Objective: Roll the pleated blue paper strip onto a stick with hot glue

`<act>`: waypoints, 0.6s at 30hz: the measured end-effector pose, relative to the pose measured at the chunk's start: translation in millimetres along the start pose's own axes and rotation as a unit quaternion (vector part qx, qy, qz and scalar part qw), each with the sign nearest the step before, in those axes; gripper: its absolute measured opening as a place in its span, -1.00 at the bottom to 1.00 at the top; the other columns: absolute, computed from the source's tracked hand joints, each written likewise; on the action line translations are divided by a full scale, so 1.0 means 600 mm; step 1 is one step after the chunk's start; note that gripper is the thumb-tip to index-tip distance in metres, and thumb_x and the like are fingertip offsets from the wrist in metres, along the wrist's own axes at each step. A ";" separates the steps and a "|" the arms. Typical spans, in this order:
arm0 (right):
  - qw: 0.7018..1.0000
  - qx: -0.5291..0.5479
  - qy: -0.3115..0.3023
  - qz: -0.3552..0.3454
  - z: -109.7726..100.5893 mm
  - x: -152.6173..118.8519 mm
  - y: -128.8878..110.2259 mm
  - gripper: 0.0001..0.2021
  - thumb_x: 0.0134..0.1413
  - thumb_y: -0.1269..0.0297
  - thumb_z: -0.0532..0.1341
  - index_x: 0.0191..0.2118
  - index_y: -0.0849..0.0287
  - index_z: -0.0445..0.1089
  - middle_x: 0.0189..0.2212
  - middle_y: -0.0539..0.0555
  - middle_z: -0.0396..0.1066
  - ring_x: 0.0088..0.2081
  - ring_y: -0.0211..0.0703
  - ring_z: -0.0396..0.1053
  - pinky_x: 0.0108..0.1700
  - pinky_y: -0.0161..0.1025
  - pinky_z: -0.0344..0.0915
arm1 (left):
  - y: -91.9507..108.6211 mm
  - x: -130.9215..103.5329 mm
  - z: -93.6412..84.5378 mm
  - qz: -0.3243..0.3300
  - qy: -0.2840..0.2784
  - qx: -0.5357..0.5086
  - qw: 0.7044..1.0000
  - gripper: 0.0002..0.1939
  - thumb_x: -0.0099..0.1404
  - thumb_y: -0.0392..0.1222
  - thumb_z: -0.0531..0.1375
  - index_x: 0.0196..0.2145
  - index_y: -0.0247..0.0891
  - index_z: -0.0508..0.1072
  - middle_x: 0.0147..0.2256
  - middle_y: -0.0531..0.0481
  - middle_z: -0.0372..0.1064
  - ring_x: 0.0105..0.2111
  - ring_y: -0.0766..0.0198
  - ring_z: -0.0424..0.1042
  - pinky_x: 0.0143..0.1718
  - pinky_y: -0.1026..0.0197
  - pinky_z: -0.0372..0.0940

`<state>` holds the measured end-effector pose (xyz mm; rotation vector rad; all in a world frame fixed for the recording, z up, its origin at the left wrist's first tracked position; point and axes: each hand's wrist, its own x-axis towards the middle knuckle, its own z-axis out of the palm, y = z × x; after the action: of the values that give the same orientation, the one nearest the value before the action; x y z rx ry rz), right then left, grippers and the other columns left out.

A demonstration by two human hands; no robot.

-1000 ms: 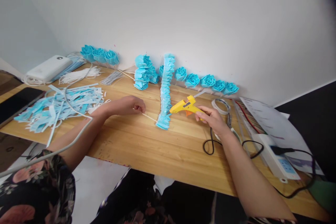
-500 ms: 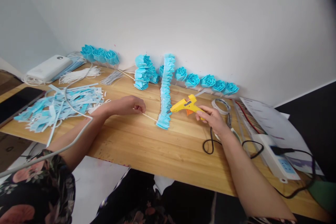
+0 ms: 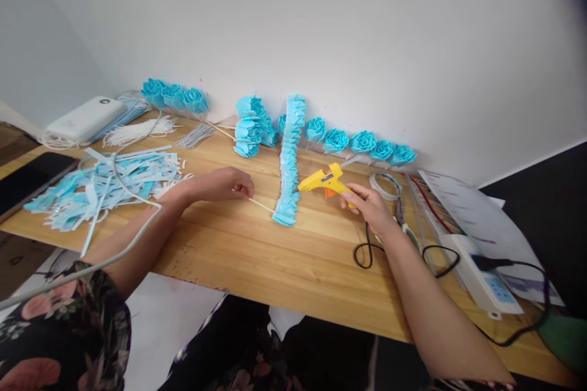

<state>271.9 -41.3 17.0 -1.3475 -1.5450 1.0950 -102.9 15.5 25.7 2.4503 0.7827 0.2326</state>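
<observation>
Between the fingers of my left hand [image 3: 232, 184] is a thin wooden stick [image 3: 262, 203]. Its far end meets the lower end of a long strip of overlapping light blue petals [image 3: 288, 162], which lies across the table. My right hand [image 3: 364, 204] is closed around the handle of a yellow glue gun [image 3: 323, 179]. The gun's nozzle points left, right beside the strip's right edge, a little above its lower end. Whether the nozzle touches the strip is too small to tell.
Blue paper flowers [image 3: 336, 140] line the wall. Cut blue and white strips [image 3: 110, 186], a phone [image 3: 32, 178] and a white power bank [image 3: 86, 119] lie left. A power strip [image 3: 481, 275], papers [image 3: 481, 220] and black cord [image 3: 362, 256] are right.
The glue gun in my right hand has shifted slightly up and its nozzle sits a little higher along the strip. My left hand looks unmoved.
</observation>
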 end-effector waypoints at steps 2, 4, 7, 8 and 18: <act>1.000 -0.011 0.011 0.001 -0.001 0.001 0.000 -0.63 0.00 -0.02 0.28 -0.21 0.18 0.51 -0.58 -0.02 0.34 -0.60 -0.34 0.06 -0.58 -0.32 -0.02 | 0.001 0.000 0.000 -0.003 0.000 0.001 1.000 -0.81 0.22 -0.36 0.11 -0.29 -0.28 0.53 -0.34 0.01 0.46 -0.37 0.35 0.38 -0.34 0.36 0.18; 1.000 -0.004 0.024 -0.002 -0.003 0.002 0.002 -0.63 0.00 -0.01 0.29 -0.20 0.18 0.51 -0.58 -0.01 0.34 -0.59 -0.33 0.08 -0.58 -0.32 -0.02 | 0.001 0.000 -0.001 -0.006 -0.002 -0.001 1.000 -0.81 0.23 -0.35 0.12 -0.29 -0.28 0.53 -0.34 0.01 0.45 -0.37 0.35 0.38 -0.34 0.36 0.18; 0.999 0.021 0.028 -0.012 -0.006 0.003 0.005 -0.64 0.02 0.01 0.29 -0.18 0.19 0.50 -0.57 -0.01 0.34 -0.59 -0.33 0.08 -0.58 -0.32 -0.04 | 0.000 0.000 -0.001 0.000 -0.001 -0.007 1.000 -0.82 0.23 -0.34 0.12 -0.29 -0.28 0.53 -0.35 0.01 0.45 -0.38 0.35 0.37 -0.34 0.36 0.18; 0.999 0.026 0.025 -0.015 -0.006 0.002 0.005 -0.64 0.02 0.01 0.28 -0.18 0.19 0.50 -0.58 -0.01 0.34 -0.59 -0.33 0.07 -0.58 -0.32 -0.04 | 0.000 0.000 -0.001 0.003 0.001 -0.008 1.000 -0.82 0.23 -0.34 0.12 -0.29 -0.28 0.53 -0.35 0.01 0.45 -0.38 0.35 0.37 -0.34 0.36 0.18; 0.999 0.007 0.033 -0.002 -0.004 0.002 0.004 -0.62 0.00 -0.01 0.29 -0.17 0.19 0.50 -0.58 -0.01 0.35 -0.59 -0.32 0.06 -0.59 -0.32 -0.03 | 0.004 0.000 -0.002 -0.002 -0.001 -0.008 1.000 -0.80 0.22 -0.34 0.11 -0.28 -0.29 0.53 -0.34 0.00 0.46 -0.37 0.35 0.37 -0.34 0.35 0.19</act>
<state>274.6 -39.6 15.4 -1.3572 -1.4894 1.0474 -102.4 14.4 27.8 2.4332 0.7825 0.2326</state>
